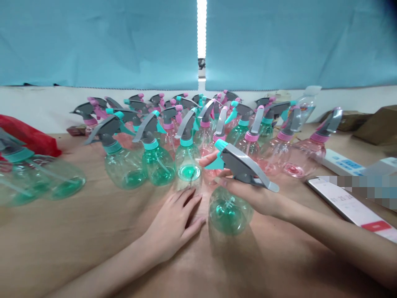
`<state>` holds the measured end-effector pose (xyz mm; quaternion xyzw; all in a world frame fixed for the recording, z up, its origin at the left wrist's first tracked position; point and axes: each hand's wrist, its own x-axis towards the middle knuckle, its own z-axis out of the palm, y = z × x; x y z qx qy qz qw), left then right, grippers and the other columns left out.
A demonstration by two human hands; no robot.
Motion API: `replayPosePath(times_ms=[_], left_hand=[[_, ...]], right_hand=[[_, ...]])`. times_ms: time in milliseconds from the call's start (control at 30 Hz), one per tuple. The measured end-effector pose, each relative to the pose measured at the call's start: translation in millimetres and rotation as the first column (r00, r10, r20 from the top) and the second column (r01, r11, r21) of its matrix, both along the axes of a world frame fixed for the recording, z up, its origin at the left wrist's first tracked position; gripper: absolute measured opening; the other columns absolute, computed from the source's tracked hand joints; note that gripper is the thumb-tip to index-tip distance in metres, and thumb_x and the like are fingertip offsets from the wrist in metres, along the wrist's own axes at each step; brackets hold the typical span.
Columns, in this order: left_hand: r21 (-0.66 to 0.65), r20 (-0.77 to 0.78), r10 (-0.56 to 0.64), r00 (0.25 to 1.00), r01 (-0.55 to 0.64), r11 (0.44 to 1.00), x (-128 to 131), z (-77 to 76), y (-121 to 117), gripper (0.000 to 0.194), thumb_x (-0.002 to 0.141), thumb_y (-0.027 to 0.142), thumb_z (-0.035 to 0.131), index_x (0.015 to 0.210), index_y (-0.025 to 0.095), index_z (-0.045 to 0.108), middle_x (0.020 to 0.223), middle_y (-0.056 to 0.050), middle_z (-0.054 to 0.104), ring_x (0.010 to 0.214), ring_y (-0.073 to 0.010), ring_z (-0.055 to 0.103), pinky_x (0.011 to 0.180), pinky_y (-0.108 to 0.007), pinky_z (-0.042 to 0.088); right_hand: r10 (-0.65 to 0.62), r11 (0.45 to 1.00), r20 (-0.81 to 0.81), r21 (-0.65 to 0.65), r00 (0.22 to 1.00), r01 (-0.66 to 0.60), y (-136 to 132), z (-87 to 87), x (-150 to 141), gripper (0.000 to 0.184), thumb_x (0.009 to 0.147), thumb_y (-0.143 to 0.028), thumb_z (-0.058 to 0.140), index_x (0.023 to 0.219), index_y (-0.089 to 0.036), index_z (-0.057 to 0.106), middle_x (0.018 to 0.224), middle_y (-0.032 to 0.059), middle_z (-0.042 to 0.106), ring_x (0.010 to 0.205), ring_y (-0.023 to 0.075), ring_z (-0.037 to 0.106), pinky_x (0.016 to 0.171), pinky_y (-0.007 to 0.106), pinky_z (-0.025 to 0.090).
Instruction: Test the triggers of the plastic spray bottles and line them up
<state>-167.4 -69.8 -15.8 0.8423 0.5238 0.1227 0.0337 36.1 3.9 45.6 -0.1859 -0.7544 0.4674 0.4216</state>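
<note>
My right hand [252, 193] grips a green-tinted clear spray bottle [230, 213] round its neck, below a grey and turquoise trigger head. The bottle leans slightly, and its base is close to or on the table; I cannot tell which. Flat on the tabletop, fingers stretched forward, my left hand [172, 221] lies open and holds nothing. Just beyond its fingertips stands another green spray bottle [187, 159]. A further green bottle [159, 163] is to the left of that one. Pink spray bottles [250, 145] stand behind my right hand.
Several more pink and green spray bottles crowd the back of the wooden table [102, 236]. Green bottles [65, 178] are at far left beside a red bag [34, 136]. A phone [350, 205], a white device [338, 161] and a brown box [378, 126] are at right.
</note>
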Motion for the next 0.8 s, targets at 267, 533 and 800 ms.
replayPosePath(times_ms=[267, 533, 800], left_hand=[[0.012, 0.025, 0.027, 0.999, -0.028, 1.000, 3.4, 1.7, 0.9, 0.042, 0.095, 0.038, 0.049, 0.131, 0.016, 0.052, 0.136, -0.014, 0.051, 0.123, -0.0308, 0.046, 0.102, -0.049, 0.038], [0.024, 0.109, -0.017, 0.994, 0.015, 1.000, 4.2, 3.8, 0.7, 0.029, 0.096, 0.031, 0.049, 0.123, 0.020, 0.056, 0.126, -0.010, 0.057, 0.116, -0.0269, 0.052, 0.098, -0.044, 0.042], [0.155, 0.127, -0.097, 0.987, 0.077, 0.985, 8.1, 6.3, -3.8, 0.044, 0.087, 0.029, 0.059, 0.127, 0.017, 0.046, 0.122, -0.011, 0.059, 0.110, -0.0285, 0.055, 0.097, -0.046, 0.041]], right_hand=[[0.013, 1.000, 0.054, -0.021, 0.998, -0.012, 3.8, 0.4, 2.0, 0.021, 0.076, -0.010, 0.050, 0.090, -0.024, 0.055, 0.068, -0.0061, 0.048, 0.056, 0.0093, 0.044, 0.065, 0.029, 0.043], [0.021, 1.000, 0.017, -0.010, 1.000, -0.021, 1.4, 2.9, 4.5, 0.013, 0.074, -0.010, 0.052, 0.080, -0.021, 0.049, 0.077, -0.0025, 0.054, 0.074, 0.0140, 0.055, 0.072, 0.031, 0.044], [-0.064, 0.995, -0.052, 0.070, 0.997, 0.068, 1.7, -0.8, -1.2, 0.025, 0.075, -0.007, 0.052, 0.093, -0.023, 0.059, 0.069, -0.0056, 0.049, 0.058, 0.0104, 0.044, 0.066, 0.029, 0.043]])
